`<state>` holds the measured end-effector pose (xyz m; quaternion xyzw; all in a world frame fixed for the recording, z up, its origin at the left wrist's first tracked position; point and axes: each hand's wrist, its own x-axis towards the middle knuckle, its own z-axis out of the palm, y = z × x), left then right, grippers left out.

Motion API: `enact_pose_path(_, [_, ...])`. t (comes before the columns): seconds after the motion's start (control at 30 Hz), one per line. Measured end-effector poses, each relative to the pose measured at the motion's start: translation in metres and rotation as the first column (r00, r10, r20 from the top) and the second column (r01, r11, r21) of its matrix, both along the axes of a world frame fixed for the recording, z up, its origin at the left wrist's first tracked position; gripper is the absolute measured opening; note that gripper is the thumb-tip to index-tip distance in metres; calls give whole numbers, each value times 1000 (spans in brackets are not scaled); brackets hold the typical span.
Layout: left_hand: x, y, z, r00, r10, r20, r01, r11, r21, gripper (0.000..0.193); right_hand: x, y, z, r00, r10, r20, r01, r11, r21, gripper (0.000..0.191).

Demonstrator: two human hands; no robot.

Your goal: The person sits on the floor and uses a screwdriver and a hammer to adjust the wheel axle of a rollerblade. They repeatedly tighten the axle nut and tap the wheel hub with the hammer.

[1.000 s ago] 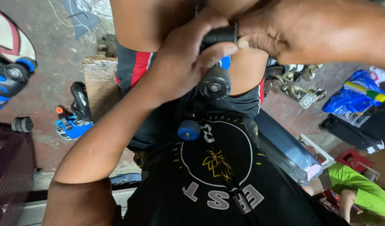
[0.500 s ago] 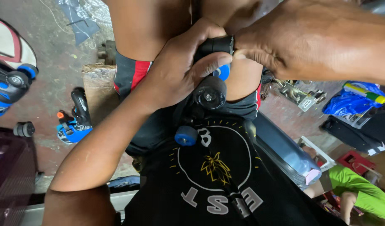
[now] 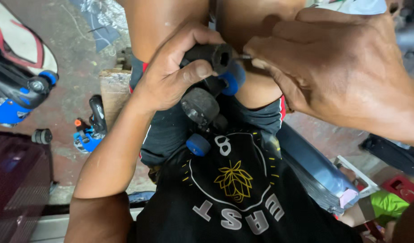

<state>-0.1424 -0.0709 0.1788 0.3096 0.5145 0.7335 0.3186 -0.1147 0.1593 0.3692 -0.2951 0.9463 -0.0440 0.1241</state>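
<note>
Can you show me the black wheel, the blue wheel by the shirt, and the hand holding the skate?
black wheel (image 3: 199,106), head view, on its round face.
blue wheel (image 3: 198,145), head view, on its middle.
left hand (image 3: 171,74), head view, on its back.

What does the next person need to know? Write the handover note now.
Left hand: grip shut around the top black wheel, held over the lap.
Right hand: pinches a thin metal tool at that wheel's hub hole.
Below it: second black wheel, lower blue wheel.
Floor, left: loose black wheel, blue skate.
All four wheels are still mounted.
</note>
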Motion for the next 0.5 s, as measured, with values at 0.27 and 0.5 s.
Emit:
enact_pose_path(0.27, [9,3,-1,991,-13,133,13,1000,5,25,6,-19,3,991,78,-106,-58,982,179,33])
enact_pose_path(0.5, [9,18,7,997,47,68,-46,999,-23,17,12,-34,-7,971,112,-209,-21,918,396,38])
